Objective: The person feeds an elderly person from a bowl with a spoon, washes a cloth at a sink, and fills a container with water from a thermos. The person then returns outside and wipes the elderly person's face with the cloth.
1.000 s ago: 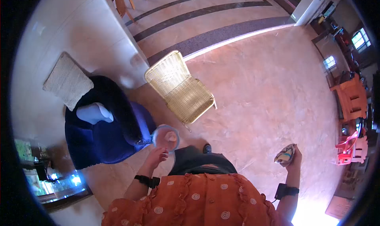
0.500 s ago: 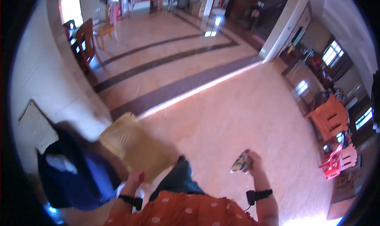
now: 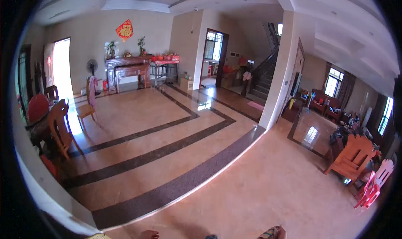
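Observation:
At the bottom edge of the head view, my right hand (image 3: 282, 233) is closed around a small folded item with a multicoloured pattern (image 3: 270, 232). Whether it is cloth or a packet I cannot tell. Further left, my left hand (image 3: 149, 234) shows only in part, its fingers loosely bent and apart with nothing visible in them. Most of both hands is cut off by the frame. A corner of a woven yellow seat or mat (image 3: 99, 236) peeks in at lower left.
A low step with a dark stone edge (image 3: 176, 197) crosses ahead. A pillar (image 3: 277, 71) stands at its right end. Wooden chairs (image 3: 63, 126) line the left; a carved wooden chair (image 3: 351, 155) and a pink plastic chair (image 3: 369, 191) stand at right. Stairs (image 3: 264, 82) rise behind.
My view has tilted up toward the room, so both hands have dropped to the bottom edge. The patterned item stays in my right hand. The woven seat has mostly left the view.

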The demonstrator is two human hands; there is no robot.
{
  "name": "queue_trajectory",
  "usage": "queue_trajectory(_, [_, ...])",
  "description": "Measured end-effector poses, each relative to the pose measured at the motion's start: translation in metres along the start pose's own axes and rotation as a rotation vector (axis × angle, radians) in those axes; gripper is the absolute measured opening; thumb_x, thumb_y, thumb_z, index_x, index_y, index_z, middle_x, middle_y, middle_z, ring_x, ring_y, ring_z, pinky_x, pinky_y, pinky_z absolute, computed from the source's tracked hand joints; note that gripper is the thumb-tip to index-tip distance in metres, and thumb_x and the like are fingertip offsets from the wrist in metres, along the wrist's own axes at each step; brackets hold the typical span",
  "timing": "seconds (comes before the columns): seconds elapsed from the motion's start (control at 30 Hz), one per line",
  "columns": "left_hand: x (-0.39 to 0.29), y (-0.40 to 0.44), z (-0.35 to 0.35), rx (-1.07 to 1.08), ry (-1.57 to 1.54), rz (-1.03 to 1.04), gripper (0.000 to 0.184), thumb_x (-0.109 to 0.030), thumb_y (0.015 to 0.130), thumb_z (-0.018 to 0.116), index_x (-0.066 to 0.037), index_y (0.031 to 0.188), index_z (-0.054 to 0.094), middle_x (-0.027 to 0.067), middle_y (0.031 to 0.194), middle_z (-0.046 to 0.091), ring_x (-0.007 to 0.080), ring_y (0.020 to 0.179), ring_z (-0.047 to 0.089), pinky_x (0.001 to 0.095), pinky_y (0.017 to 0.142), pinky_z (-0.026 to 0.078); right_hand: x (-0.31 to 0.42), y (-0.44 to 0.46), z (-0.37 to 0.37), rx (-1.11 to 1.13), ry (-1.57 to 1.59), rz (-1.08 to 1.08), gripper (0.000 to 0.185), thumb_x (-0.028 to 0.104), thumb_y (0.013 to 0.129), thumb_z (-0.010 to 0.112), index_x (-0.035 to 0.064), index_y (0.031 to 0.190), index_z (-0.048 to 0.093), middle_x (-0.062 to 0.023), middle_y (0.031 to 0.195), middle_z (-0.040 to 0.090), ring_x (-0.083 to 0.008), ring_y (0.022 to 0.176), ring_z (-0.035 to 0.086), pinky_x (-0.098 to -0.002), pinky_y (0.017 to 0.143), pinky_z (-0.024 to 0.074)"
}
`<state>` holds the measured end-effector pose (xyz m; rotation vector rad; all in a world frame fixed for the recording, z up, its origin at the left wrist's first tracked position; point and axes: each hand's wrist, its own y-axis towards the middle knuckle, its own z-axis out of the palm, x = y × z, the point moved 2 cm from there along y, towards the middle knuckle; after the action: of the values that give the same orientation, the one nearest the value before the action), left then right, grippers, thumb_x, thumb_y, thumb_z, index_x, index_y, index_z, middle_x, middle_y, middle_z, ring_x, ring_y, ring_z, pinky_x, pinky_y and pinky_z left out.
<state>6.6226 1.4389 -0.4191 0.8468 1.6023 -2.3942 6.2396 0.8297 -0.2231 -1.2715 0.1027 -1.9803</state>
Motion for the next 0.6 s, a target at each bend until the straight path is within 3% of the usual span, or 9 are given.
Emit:
queue_trajectory(0.1, [-0.143,-0.045,0.118,-0.069,0.146,0.066,0.023,-0.019,0.093,0.058,-0.002,0.109,0.059,0.0124,0.090,0.065,0.0239,0.077,0.065,0.0348,0.067,0.056,0.033,0.105,-0.005,-0.021,0.123,-0.071,0.034,0.038,0.089,0.048,0.0075,0.083,0.060,-0.0124,0.079,0.065,-0.0331,0.073,0.064,-0.0500,0.065,0.0557])
queue_trajectory(0.17, [-0.224,-0.058,0.186,-0.141,0.125,0.065,0.024,-0.020,0.093,0.058,-0.003,0.110,0.058,0.0124,0.091,0.065,0.0233,0.077,0.064,0.0342,0.067,0.056,0.067,0.160,0.063,-0.068,0.206,-0.038,0.032,0.036,0.088,0.049,0.0079,0.076,0.060,-0.0109,0.074,0.064,-0.0320,0.069,0.064,-0.0481,0.063,0.0555])
queue_trajectory(0.2, [-0.223,0.018,0.159,-0.019,-0.056,0.005,0.025,-0.021,0.093,0.059,-0.003,0.110,0.058,0.0114,0.093,0.065,0.0213,0.079,0.064,0.0331,0.068,0.056,0.085,0.200,0.098,-0.075,0.079,-0.050,0.031,0.035,0.086,0.051,0.0075,0.077,0.060,-0.0106,0.075,0.065,-0.0305,0.071,0.065,-0.0460,0.065,0.0557])
queue_trajectory(0.23, [-0.257,0.018,0.177,-0.039,-0.060,0.010,0.025,-0.021,0.093,0.059,-0.003,0.110,0.058,0.0114,0.093,0.065,0.0213,0.079,0.064,0.0331,0.068,0.056,0.082,0.264,0.112,-0.064,0.084,-0.034,0.031,0.035,0.086,0.051,0.0075,0.077,0.060,-0.0106,0.075,0.065,-0.0305,0.071,0.065,-0.0460,0.065,0.0557])
queue_trajectory(0.3, [-0.345,-0.007,0.239,-0.052,0.300,0.201,0.025,-0.020,0.095,0.057,-0.003,0.112,0.058,0.0103,0.095,0.065,0.0217,0.082,0.065,0.0322,0.073,0.055,0.062,0.411,0.134,0.015,0.020,-0.066,0.024,0.030,0.085,0.055,0.0072,0.080,0.061,-0.0109,0.077,0.065,-0.0294,0.072,0.065,-0.0446,0.067,0.0560])
queue_trajectory(0.37, [-0.376,0.042,0.219,0.105,0.210,0.343,0.024,-0.018,0.097,0.053,-0.002,0.113,0.059,0.0100,0.098,0.065,0.0223,0.087,0.065,0.0326,0.077,0.055,0.132,0.358,0.332,0.105,-0.155,0.093,0.015,0.019,0.083,0.060,0.0051,0.086,0.062,-0.0105,0.080,0.065,-0.0283,0.073,0.065,-0.0434,0.070,0.0558])
queue_trajectory(0.5, [-0.484,0.099,0.225,-0.020,-0.152,0.284,0.025,-0.017,0.097,0.052,0.001,0.114,0.059,0.0123,0.098,0.065,0.0232,0.087,0.066,0.0340,0.077,0.055,0.123,0.517,0.473,0.293,-0.328,-0.126,0.010,0.010,0.084,0.064,0.0027,0.092,0.062,-0.0094,0.083,0.065,-0.0242,0.074,0.065,-0.0398,0.069,0.0544])
queue_trajectory(0.57, [-0.529,0.160,0.191,-0.199,0.302,0.527,0.026,-0.019,0.096,0.055,0.002,0.110,0.060,0.0139,0.092,0.065,0.0230,0.081,0.067,0.0348,0.071,0.056,0.119,0.598,0.528,0.366,-0.326,-0.142,0.010,0.009,0.085,0.064,0.0025,0.093,0.062,-0.0091,0.084,0.066,-0.0224,0.074,0.065,-0.0380,0.068,0.0538])
queue_trajectory(0.6, [-0.557,0.183,0.188,-0.191,0.294,0.526,0.026,-0.019,0.096,0.055,0.002,0.110,0.060,0.0139,0.092,0.065,0.0230,0.081,0.067,0.0348,0.071,0.056,0.115,0.639,0.548,0.344,-0.351,-0.098,0.010,0.011,0.088,0.062,0.0019,0.093,0.062,-0.0092,0.085,0.066,-0.0213,0.074,0.065,-0.0366,0.068,0.0535])
